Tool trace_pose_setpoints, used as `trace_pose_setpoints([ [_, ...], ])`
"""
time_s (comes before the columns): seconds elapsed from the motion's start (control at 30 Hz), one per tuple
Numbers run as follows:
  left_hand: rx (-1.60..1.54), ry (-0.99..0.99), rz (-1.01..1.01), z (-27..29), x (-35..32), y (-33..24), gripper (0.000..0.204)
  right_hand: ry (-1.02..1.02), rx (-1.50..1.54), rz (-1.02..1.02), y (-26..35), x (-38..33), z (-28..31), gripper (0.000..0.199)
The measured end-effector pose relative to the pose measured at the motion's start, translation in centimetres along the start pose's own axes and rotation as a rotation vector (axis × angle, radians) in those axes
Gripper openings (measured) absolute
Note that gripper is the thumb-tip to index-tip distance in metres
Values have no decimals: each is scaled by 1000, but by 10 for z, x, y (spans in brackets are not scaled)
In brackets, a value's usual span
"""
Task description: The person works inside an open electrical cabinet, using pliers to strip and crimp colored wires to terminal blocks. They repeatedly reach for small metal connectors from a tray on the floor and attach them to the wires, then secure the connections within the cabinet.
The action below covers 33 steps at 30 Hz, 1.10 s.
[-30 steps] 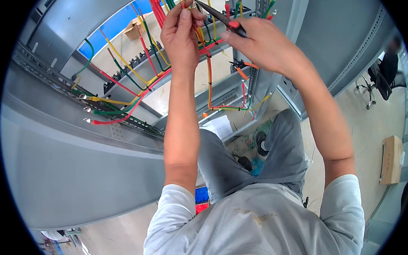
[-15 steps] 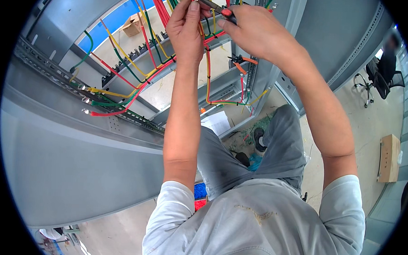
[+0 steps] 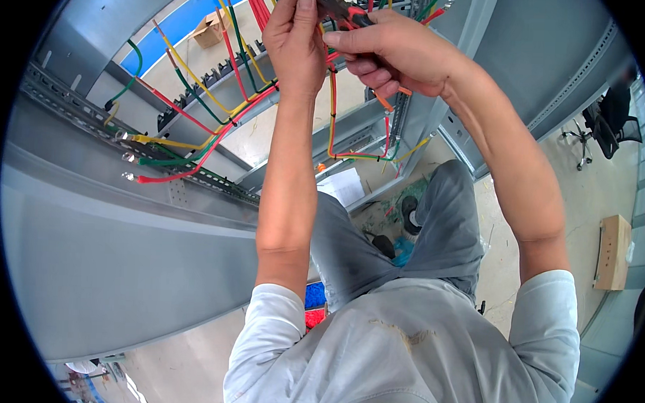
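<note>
We see our left hand (image 3: 294, 40) pinching a bundle of red, yellow & green wires (image 3: 262, 7) steady up top, while right hand (image 3: 392, 51) grips red-handled pliers (image 3: 343, 9) closed, prob. to work them.

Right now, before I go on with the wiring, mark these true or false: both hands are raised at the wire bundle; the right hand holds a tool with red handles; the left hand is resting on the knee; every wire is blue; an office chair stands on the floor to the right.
1. Both hands are raised at the wire bundle: true; left hand, right hand.
2. The right hand holds a tool with red handles: true.
3. The left hand rests on the knee: false; it is up at the wires.
4. Every wire is blue: false; they are red, yellow and green.
5. An office chair stands to the right: true.
</note>
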<state>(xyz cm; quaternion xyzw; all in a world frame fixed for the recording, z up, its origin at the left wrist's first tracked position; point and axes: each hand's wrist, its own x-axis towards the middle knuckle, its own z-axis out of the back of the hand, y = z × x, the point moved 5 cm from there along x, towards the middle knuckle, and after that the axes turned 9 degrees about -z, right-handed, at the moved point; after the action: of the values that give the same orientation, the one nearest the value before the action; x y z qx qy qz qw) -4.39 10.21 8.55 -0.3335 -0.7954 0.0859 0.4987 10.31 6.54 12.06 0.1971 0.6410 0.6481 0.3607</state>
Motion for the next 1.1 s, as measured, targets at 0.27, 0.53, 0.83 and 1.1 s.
trace_pose_setpoints([
  [0.27,28,-18,-161,5,20,-10,26,-464,-815,343,12,3,27,42],
  [0.53,-26,68,-130,3,20,-11,21,-295,-603,13,-23,-16,26,47],
  [0.83,-27,202,-89,-1,8,-13,20,-910,-1097,578,16,-28,29,27],
  [1.1,-78,316,-27,-4,7,-14,23,-1104,-1339,766,33,-27,23,21],
])
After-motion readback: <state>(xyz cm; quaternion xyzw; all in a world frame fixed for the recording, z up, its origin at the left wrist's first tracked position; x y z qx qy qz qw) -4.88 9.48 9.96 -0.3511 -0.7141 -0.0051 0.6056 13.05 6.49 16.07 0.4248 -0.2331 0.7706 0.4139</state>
